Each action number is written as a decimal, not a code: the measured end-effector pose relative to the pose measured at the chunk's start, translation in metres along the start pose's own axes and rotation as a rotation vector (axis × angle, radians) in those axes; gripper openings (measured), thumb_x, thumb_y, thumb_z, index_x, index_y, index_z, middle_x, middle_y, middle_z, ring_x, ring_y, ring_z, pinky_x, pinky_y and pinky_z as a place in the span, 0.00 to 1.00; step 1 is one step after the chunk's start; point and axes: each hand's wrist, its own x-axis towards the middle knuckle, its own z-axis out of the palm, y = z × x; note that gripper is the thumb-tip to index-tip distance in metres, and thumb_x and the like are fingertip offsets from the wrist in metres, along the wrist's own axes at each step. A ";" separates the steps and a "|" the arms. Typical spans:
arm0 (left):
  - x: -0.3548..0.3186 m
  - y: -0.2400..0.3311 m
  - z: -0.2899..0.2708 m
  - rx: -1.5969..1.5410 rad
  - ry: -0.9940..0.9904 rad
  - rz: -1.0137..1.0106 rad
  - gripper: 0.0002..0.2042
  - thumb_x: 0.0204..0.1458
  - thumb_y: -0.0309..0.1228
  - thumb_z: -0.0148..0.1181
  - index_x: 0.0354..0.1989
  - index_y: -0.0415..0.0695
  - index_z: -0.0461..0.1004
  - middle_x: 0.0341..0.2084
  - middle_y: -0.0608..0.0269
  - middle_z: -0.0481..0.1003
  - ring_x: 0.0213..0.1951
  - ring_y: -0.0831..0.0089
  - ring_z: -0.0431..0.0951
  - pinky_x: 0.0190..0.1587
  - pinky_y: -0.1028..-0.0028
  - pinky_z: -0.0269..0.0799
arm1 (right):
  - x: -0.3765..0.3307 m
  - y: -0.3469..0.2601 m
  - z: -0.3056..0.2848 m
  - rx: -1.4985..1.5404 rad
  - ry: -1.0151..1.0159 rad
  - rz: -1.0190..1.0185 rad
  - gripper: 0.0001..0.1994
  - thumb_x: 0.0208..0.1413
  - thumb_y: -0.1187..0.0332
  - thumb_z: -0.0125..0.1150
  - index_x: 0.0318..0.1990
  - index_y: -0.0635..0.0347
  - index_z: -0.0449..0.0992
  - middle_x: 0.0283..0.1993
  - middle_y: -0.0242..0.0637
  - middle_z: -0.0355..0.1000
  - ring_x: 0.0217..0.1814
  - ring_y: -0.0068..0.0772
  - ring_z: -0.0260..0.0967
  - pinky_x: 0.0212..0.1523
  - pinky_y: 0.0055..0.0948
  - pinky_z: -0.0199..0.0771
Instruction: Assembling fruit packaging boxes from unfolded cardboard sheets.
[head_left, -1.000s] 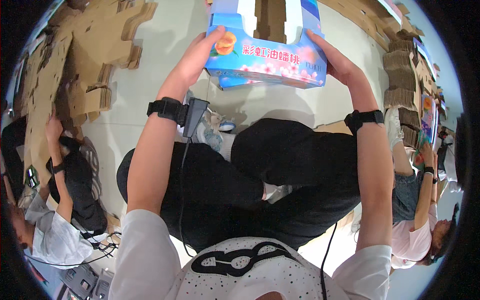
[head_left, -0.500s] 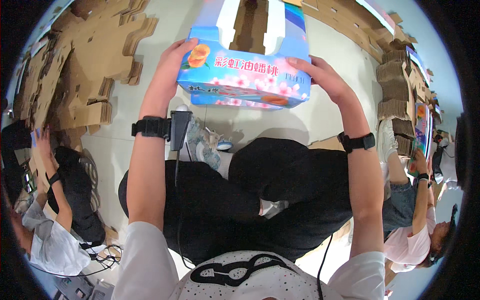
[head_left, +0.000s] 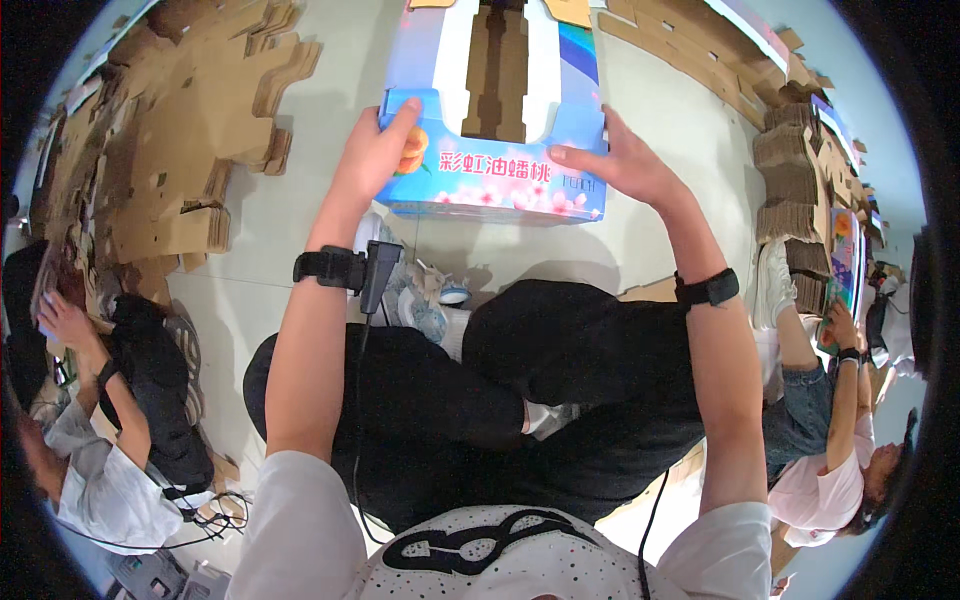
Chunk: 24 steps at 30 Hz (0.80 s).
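Note:
A blue and pink printed cardboard box with peach and blossom pictures is held out in front of my crossed legs. Its cut-out front panel faces me, and white and brown inner faces show through the open middle. My left hand grips the left front corner, its thumb over the top edge. On the right front corner, my right hand is closed the same way, thumb lying on the front panel. The fingers beneath and behind the box are partly hidden.
Flat brown cardboard sheets lie stacked on the left, with another stack on the right and more at the far right. A co-worker sits at my left; another handles printed cardboard at my right. A cable hangs from my left wrist.
The box has tipped so its front panel shows less of the underside and its inside shows more. Both hands stay on it; my left hand has shifted slightly right and down.

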 end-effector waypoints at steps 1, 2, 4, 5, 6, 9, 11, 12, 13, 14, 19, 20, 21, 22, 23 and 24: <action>0.000 -0.001 0.001 -0.027 -0.011 -0.018 0.33 0.56 0.58 0.56 0.48 0.32 0.71 0.37 0.55 0.76 0.39 0.71 0.76 0.47 0.72 0.70 | 0.000 -0.003 0.000 -0.003 0.003 -0.004 0.46 0.42 0.39 0.70 0.61 0.66 0.66 0.49 0.49 0.75 0.47 0.45 0.75 0.47 0.39 0.74; 0.001 -0.001 0.002 -0.054 -0.023 -0.036 0.32 0.56 0.57 0.56 0.47 0.32 0.71 0.36 0.57 0.76 0.38 0.73 0.76 0.46 0.73 0.70 | -0.002 -0.005 0.000 -0.217 0.268 -0.271 0.40 0.44 0.45 0.70 0.59 0.66 0.68 0.46 0.49 0.75 0.45 0.48 0.74 0.46 0.41 0.73; -0.003 0.002 0.008 -0.046 0.020 0.022 0.32 0.56 0.57 0.57 0.46 0.32 0.71 0.35 0.57 0.76 0.37 0.73 0.75 0.46 0.73 0.70 | -0.013 -0.029 -0.001 -0.425 0.531 -0.543 0.35 0.46 0.51 0.70 0.57 0.66 0.70 0.43 0.49 0.76 0.42 0.51 0.74 0.46 0.42 0.73; -0.005 0.002 0.008 -0.039 0.063 0.076 0.32 0.56 0.56 0.57 0.46 0.31 0.71 0.34 0.58 0.76 0.37 0.74 0.75 0.45 0.73 0.70 | -0.023 -0.052 -0.007 -0.333 0.390 -0.577 0.28 0.48 0.58 0.68 0.54 0.65 0.73 0.40 0.48 0.76 0.41 0.52 0.72 0.46 0.42 0.72; -0.004 -0.001 0.004 -0.035 0.072 0.073 0.32 0.56 0.56 0.57 0.46 0.31 0.71 0.34 0.58 0.76 0.37 0.74 0.75 0.45 0.73 0.70 | -0.036 -0.076 -0.012 -0.236 0.247 -0.612 0.21 0.49 0.64 0.66 0.50 0.65 0.75 0.37 0.46 0.76 0.39 0.54 0.71 0.46 0.43 0.72; 0.004 -0.010 0.003 -0.086 -0.028 0.021 0.33 0.56 0.57 0.56 0.48 0.30 0.71 0.37 0.55 0.76 0.40 0.72 0.75 0.47 0.72 0.70 | -0.089 -0.132 -0.025 -0.177 0.033 -0.830 0.12 0.47 0.70 0.65 0.42 0.59 0.80 0.31 0.35 0.75 0.33 0.42 0.72 0.40 0.39 0.74; 0.003 -0.012 0.003 -0.061 0.070 0.032 0.35 0.56 0.58 0.55 0.49 0.31 0.71 0.40 0.53 0.76 0.42 0.71 0.75 0.48 0.71 0.70 | -0.122 -0.158 -0.028 -0.146 0.036 -1.002 0.14 0.40 0.70 0.69 0.39 0.50 0.83 0.31 0.29 0.75 0.29 0.31 0.70 0.34 0.34 0.74; 0.007 -0.007 0.017 -0.079 0.038 0.032 0.35 0.56 0.58 0.55 0.49 0.31 0.71 0.40 0.53 0.76 0.42 0.71 0.75 0.48 0.71 0.70 | -0.142 -0.167 -0.032 -0.109 0.097 -1.058 0.14 0.37 0.70 0.70 0.37 0.47 0.83 0.30 0.26 0.75 0.27 0.26 0.69 0.30 0.31 0.73; 0.002 -0.008 0.003 -0.010 0.052 0.014 0.35 0.56 0.59 0.55 0.50 0.31 0.71 0.41 0.53 0.76 0.43 0.70 0.75 0.49 0.71 0.70 | -0.159 -0.177 -0.023 0.002 0.118 -1.045 0.13 0.36 0.70 0.71 0.34 0.45 0.83 0.29 0.25 0.75 0.27 0.23 0.68 0.27 0.29 0.71; -0.002 -0.008 -0.010 0.051 0.064 0.000 0.36 0.56 0.60 0.55 0.51 0.31 0.71 0.42 0.52 0.76 0.43 0.70 0.75 0.50 0.70 0.69 | -0.168 -0.184 -0.019 0.104 0.135 -1.032 0.12 0.35 0.70 0.72 0.32 0.42 0.83 0.29 0.24 0.76 0.26 0.20 0.68 0.24 0.26 0.68; 0.013 -0.009 0.024 -0.010 0.121 0.036 0.34 0.55 0.56 0.57 0.49 0.31 0.71 0.39 0.54 0.78 0.40 0.70 0.78 0.46 0.71 0.73 | -0.176 -0.169 -0.046 0.083 0.221 -1.263 0.14 0.44 0.52 0.75 0.36 0.45 0.86 0.18 0.27 0.62 0.21 0.21 0.58 0.21 0.18 0.60; 0.016 -0.011 0.026 0.007 0.132 0.063 0.34 0.55 0.57 0.57 0.51 0.31 0.71 0.40 0.54 0.78 0.40 0.70 0.78 0.46 0.71 0.72 | -0.177 -0.167 -0.045 0.113 0.252 -1.227 0.13 0.46 0.53 0.74 0.36 0.46 0.86 0.18 0.27 0.62 0.21 0.21 0.57 0.21 0.19 0.58; 0.018 -0.013 0.026 0.002 0.116 0.065 0.34 0.55 0.57 0.57 0.51 0.31 0.71 0.40 0.54 0.78 0.40 0.70 0.78 0.46 0.71 0.72 | -0.180 -0.167 -0.043 0.138 0.281 -1.189 0.12 0.47 0.53 0.74 0.36 0.46 0.86 0.18 0.27 0.62 0.21 0.21 0.57 0.21 0.19 0.57; 0.020 -0.014 0.023 0.042 0.102 0.042 0.36 0.55 0.59 0.56 0.52 0.31 0.71 0.42 0.53 0.77 0.43 0.69 0.77 0.50 0.70 0.70 | -0.179 -0.167 -0.041 0.155 0.309 -1.149 0.12 0.48 0.53 0.73 0.36 0.46 0.86 0.18 0.27 0.62 0.21 0.20 0.56 0.21 0.19 0.55; 0.018 -0.017 0.021 0.079 0.080 0.012 0.38 0.55 0.61 0.56 0.53 0.32 0.71 0.44 0.53 0.76 0.46 0.67 0.75 0.53 0.70 0.68 | -0.180 -0.168 -0.038 0.171 0.331 -1.099 0.11 0.49 0.54 0.72 0.36 0.47 0.86 0.18 0.26 0.62 0.21 0.20 0.55 0.21 0.19 0.54; 0.016 -0.020 0.010 0.074 0.083 0.007 0.38 0.55 0.61 0.56 0.53 0.32 0.71 0.44 0.53 0.76 0.46 0.67 0.75 0.53 0.70 0.68 | -0.179 -0.165 -0.032 0.205 0.350 -1.074 0.11 0.50 0.54 0.71 0.36 0.47 0.86 0.18 0.26 0.62 0.20 0.20 0.55 0.20 0.19 0.53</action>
